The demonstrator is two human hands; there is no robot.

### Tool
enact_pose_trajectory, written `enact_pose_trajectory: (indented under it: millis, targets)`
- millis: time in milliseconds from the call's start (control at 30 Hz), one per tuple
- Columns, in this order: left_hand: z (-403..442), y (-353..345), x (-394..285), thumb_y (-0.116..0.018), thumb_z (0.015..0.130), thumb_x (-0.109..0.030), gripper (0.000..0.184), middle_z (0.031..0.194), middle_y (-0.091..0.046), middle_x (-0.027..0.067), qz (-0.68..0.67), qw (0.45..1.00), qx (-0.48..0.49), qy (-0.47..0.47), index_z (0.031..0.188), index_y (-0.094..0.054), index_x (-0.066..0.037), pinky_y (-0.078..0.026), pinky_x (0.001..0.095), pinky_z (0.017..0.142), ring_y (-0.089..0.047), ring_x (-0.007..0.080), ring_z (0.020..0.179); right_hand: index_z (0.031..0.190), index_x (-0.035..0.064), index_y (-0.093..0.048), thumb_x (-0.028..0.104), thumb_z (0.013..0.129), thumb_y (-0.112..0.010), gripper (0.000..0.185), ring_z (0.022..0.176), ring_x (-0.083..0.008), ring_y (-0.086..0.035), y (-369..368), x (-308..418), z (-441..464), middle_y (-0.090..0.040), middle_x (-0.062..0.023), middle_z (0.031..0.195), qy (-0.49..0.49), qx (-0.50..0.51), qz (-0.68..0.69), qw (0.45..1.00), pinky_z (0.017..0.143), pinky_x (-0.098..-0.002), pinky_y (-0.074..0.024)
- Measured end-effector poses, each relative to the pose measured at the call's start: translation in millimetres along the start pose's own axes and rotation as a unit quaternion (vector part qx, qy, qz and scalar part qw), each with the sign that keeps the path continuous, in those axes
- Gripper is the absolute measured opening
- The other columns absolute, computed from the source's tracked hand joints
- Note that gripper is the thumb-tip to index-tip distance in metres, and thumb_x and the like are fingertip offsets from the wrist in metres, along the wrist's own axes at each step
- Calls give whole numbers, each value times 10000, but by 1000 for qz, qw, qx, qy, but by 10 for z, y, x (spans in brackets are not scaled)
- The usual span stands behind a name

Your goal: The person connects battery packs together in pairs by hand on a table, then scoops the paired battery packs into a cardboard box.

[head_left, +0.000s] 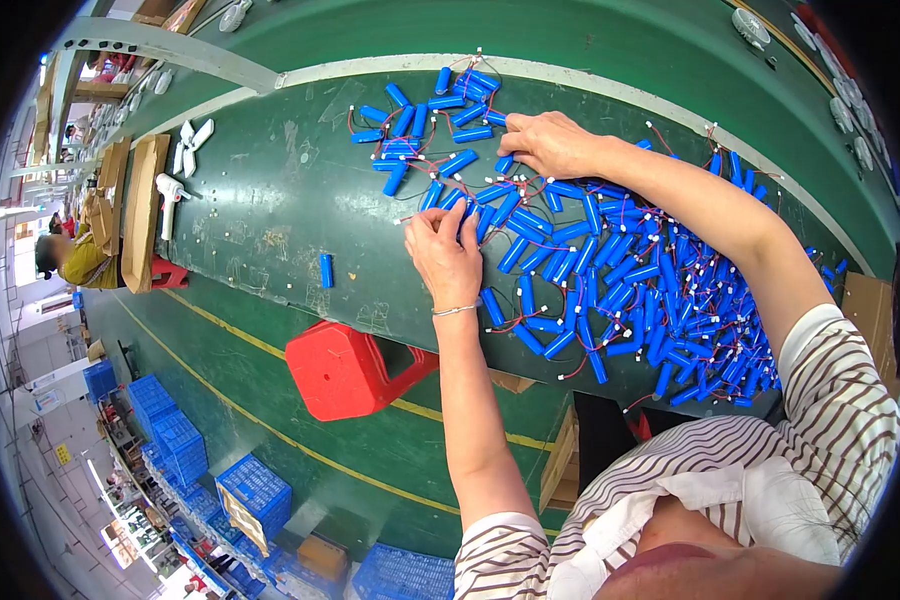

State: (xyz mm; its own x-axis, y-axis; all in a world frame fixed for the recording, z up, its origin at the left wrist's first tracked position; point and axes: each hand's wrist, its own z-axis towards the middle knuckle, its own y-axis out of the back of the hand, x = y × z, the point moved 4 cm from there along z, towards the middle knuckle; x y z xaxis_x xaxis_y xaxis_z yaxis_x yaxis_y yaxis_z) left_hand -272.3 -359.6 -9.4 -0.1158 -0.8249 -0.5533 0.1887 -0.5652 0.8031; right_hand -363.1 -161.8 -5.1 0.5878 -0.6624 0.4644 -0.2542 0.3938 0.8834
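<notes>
Many blue cylinders with thin red and black wires and small white connectors lie in a wide pile (660,290) on the green tabletop (260,200). My left hand (444,255) is at the pile's left edge, its fingers bent together over a blue cylinder and wires; what they pinch is too small to tell. A white connector (402,220) shows just left of it. Farther up and right, my right hand (548,145) has its fingertips closed on a blue cylinder (505,163). One separate blue cylinder (326,270) lies near the table's lower edge.
A red stool (335,370) stands beside the table's lower edge. At the table's left part are a white tool (168,200), white pieces (192,145) and a cardboard box (145,210). A person (90,262) is at the far left. Blue crates (255,500) stand on the floor.
</notes>
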Motion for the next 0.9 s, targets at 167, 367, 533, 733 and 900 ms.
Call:
enact_pose_trajectory:
  millis: [167, 367, 533, 733, 900]
  targets:
    - [89, 65, -51, -759, 743, -232, 196, 1180, -557, 127, 59, 993, -82, -54, 924, -717, -166, -360, 479, 926, -493, 308, 1106, 976, 103, -655, 131, 801, -673, 178, 878, -340, -609, 2, -1, 6, -577, -121, 958, -9, -6, 5, 1000, 728, -464, -480]
    - [23, 49, 22, -764, 745, -257, 173, 1134, -659, 75, 40, 996, -32, -70, 771, -673, -112, -332, 434, 942, -566, 267, 1057, 972, 103, -654, 132, 804, -671, 172, 881, -339, -610, 24, 2, 13, -578, -123, 952, -13, 1, 9, 1000, 727, -463, -482]
    - [118, 193, 29, -768, 736, -226, 208, 1146, -628, 102, 4, 993, -90, -81, 761, -612, -90, -332, 446, 939, -539, 288, 1095, 973, 101, -653, 132, 807, -668, 170, 882, -343, -608, 21, 1, 8, -575, -128, 960, -2, -2, 10, 1000, 729, -467, -481]
    - [594, 62, 504, -711, 747, -42, 586, 991, -625, 116, -29, 994, -94, 51, 1276, -460, -23, -413, 434, 842, -544, 314, 932, 983, 100, -651, 126, 810, -661, 175, 890, -350, -606, 10, -3, 13, -574, -131, 966, -21, 14, 16, 1000, 733, -471, -481]
    - [416, 105, 140, -635, 766, 6, 355, 1055, -601, 130, -87, 984, -112, -107, 1098, -674, -112, -455, 405, 849, -558, 291, 951, 995, 89, -645, 131, 823, -653, 178, 836, -342, -599, 2, -23, -1, -539, -127, 941, 20, -11, 21, 1000, 695, -468, -472]
